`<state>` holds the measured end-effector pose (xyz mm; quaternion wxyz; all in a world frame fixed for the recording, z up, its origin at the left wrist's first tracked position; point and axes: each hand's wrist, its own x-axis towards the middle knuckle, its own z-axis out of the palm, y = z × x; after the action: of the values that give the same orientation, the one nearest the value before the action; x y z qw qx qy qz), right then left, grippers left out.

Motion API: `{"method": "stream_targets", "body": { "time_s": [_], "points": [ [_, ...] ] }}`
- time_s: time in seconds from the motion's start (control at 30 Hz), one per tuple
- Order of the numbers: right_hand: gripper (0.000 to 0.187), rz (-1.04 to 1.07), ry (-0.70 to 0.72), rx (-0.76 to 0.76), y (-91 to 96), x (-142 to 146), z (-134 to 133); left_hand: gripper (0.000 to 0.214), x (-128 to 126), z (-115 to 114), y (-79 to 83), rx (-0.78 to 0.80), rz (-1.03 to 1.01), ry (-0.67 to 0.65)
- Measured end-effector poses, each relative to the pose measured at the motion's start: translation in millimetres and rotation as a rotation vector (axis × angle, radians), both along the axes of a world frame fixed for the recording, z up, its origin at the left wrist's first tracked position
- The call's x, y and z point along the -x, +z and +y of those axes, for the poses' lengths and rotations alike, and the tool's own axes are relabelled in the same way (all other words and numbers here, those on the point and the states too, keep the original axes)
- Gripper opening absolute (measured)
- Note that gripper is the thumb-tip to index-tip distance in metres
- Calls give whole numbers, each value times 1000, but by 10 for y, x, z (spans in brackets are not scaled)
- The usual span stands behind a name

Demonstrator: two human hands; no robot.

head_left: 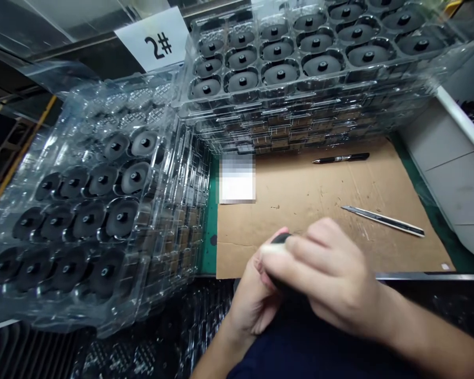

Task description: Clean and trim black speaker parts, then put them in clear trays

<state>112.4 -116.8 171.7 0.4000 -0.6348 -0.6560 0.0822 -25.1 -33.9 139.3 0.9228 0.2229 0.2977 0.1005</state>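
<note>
While both hands close on small black part (280, 238) just above cardboard (300, 200), right hand (324, 273) lies over left hand (250, 300), part mostly hidden. Left tray (169, 158) ahead-left: black discs (122, 218) fill near rows, far corner looks empty. Far tray (260, 100) ahead looks full. Knife (383, 221) right of hands, pen (342, 158) beyond.

The black object (280, 238) between the left hand (250, 297) and the right hand (324, 273) is almost fully hidden by the fingers, so its shape cannot be told. The upper part of the white paper label (237, 181) is blurred. The top edge of the picture cuts off the stack of clear plastic trays (300, 105), and the brown pieces (280, 129) inside its lower layers are too small to tell. The bottom edge also cuts off the dark blue cloth (300, 352).
</note>
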Motion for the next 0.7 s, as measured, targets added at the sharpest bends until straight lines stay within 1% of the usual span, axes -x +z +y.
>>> {"method": "stream_targets", "body": {
  "time_s": [0.03, 0.07, 0.1, 0.17, 0.2, 0.23, 0.27, 0.3, 0.33, 0.37, 0.4, 0.47, 0.5, 0.57, 0.6, 0.63, 0.67, 0.7],
  "points": [
    [25, 24, 113, -23, -16, -30, 43, 51, 4, 0, 1, -4, 12, -25],
    [26, 59, 177, -14, -36, -50, 75, 50, 12, 3, 0, -11, 24, -45],
    [27, 87, 175, 21, -52, -58, 94, 49, 20, 8, -4, -24, 38, -55],
    [28, 88, 50, 97, -58, -37, 98, 44, 32, 17, -23, -47, 50, -54],
    [27, 71, 11, 112, -43, -17, 91, 38, 32, 19, -36, -49, 48, -53],
    [27, 61, 21, 105, -23, 0, 82, 32, 28, 19, -46, -45, 44, -60],
    [27, 66, 67, 91, -6, 6, 72, 27, 22, 18, -54, -40, 38, -68],
    [27, 92, 115, 79, -3, -7, 64, 25, 15, 18, -56, -37, 32, -77],
    [27, 143, 122, 74, -26, -41, 55, 30, 9, 20, -53, -27, 22, -88],
    [26, 211, 72, 80, -83, -95, 44, 38, 6, 26, -45, -10, 10, -93],
    [25, 283, -22, 94, -177, -161, 32, 47, 6, 35, -32, 13, -5, -89],
    [23, 371, -224, 169, -455, -297, 0, 60, 15, 62, -6, 64, -37, -64],
    [23, 373, -297, 213, -613, -348, -17, 61, 24, 79, 2, 85, -49, -46],
    [20, 317, -366, 269, -879, -385, -42, 58, 45, 112, -2, 97, -60, -11],
    [20, 287, -391, 268, -949, -365, -50, 57, 54, 128, -14, 94, -62, 1],
    [20, 267, -425, 248, -962, -321, -54, 56, 62, 142, -33, 87, -63, 14],
    [21, 270, -442, 207, -915, -258, -57, 55, 67, 155, -54, 74, -63, 28],
    [23, 293, -424, 165, -813, -181, -58, 54, 68, 167, -76, 57, -60, 42]
  ]
}}
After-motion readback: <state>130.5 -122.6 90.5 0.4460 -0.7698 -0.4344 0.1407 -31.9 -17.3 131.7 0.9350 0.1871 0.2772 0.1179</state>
